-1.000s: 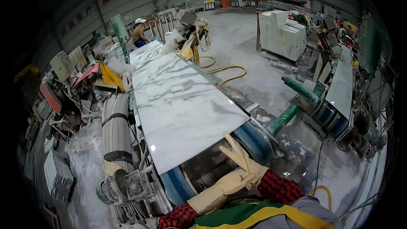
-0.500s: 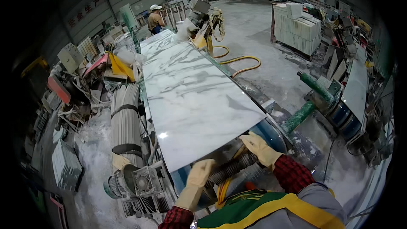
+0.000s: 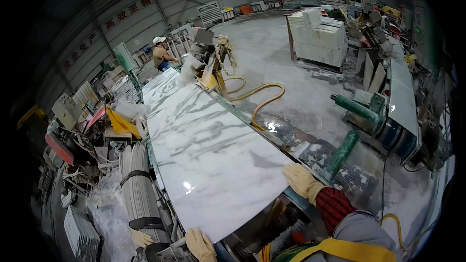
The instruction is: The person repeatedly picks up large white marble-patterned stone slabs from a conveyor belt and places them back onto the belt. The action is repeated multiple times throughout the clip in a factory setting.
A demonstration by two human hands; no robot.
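Two corners are newly covered, reach widened: near-left by the left hand (image 3: 200, 245), marble slab (image 3: 208, 165) laid flat on the belt machine (image 3: 223, 253) between, near-right by the right hand (image 3: 303, 181). Both sides are thus bracketed; pinching cannot be told.

Glossy smooth stone slab (image 3: 208, 150), matt rubbery gloves (image 3: 302, 180), cloth sleeve (image 3: 335, 207)

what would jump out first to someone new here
Probably the long, glossy white slab with grey veins, running through the middle of the picture. At its near end are the person's cream-gloved hands, the left hand at the left corner and the right hand at the right. Beyond it, a yellow hose curls across the grey floor.
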